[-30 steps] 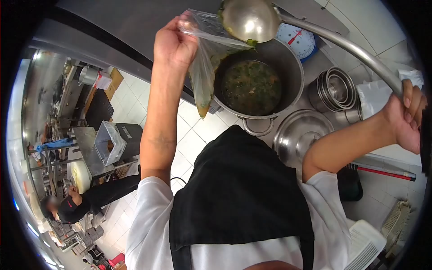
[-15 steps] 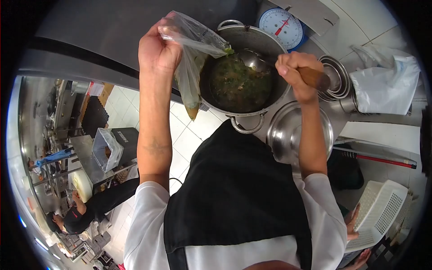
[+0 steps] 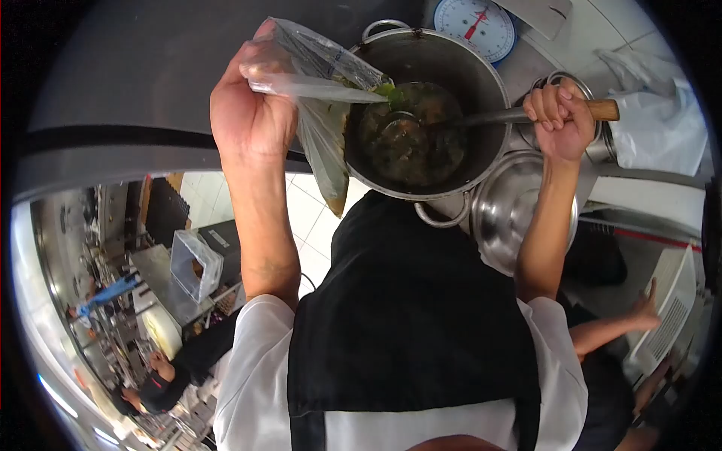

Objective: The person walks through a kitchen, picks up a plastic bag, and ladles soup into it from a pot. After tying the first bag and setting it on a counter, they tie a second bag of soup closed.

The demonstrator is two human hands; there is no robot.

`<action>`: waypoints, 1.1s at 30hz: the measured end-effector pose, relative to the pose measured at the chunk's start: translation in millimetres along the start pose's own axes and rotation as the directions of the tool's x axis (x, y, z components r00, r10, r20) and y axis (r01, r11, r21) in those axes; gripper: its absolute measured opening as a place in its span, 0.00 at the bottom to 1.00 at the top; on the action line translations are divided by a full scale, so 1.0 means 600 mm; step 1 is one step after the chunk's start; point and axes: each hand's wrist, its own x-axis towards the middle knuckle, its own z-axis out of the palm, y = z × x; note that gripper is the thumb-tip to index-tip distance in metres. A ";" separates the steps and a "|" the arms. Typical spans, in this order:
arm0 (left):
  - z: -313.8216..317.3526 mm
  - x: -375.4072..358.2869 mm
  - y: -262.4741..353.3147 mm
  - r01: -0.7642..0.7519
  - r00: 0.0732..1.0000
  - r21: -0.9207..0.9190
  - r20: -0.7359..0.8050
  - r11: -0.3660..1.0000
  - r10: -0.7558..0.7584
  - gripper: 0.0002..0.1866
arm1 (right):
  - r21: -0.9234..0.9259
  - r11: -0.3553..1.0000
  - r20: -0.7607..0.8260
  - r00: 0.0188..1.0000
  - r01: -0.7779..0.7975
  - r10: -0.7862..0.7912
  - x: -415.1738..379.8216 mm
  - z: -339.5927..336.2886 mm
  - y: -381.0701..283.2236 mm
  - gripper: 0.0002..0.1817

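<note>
My left hand (image 3: 256, 109) is closed around the top of a clear plastic bag (image 3: 322, 139), its mouth turned toward the pot. Some greenish-brown liquid sits in the bag's lower corner, and green leaves show at its opening. A large metal pot (image 3: 492, 83) holds dark broth with bits of greens (image 3: 421, 146). My right hand (image 3: 560, 116) grips the handle of a ladle (image 3: 489, 118) near its wooden end. The ladle's bowl lies in the broth, partly under the surface.
Behind the pot stands a dial scale (image 3: 475, 28). A round metal lid (image 3: 511, 207) lies right of the pot, near stacked metal containers (image 3: 602, 143) and white plastic bags (image 3: 662, 124). One person works at the lower left; another holds a white basket (image 3: 665, 308) at the right.
The ladle's bowl has gone down into the broth toward the left side of the pot, and my right hand has shifted right. My left hand still holds the bag up.
</note>
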 end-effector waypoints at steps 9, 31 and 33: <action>0.005 -0.004 0.034 0.175 0.984 -0.138 0.067 0.975 -0.167 0.20 | 0.012 0.999 -0.419 0.907 -0.034 0.036 -0.042 0.009 -0.014 0.22; -0.022 0.078 -0.005 0.173 0.982 0.345 0.012 0.923 -0.189 0.16 | -0.329 0.922 -0.701 0.603 0.202 -0.382 0.039 0.055 -0.327 0.28; -0.022 0.084 -0.017 0.154 0.988 0.394 -0.049 0.906 -0.147 0.16 | -0.345 0.914 -0.660 0.636 0.215 -0.399 0.060 0.046 -0.370 0.27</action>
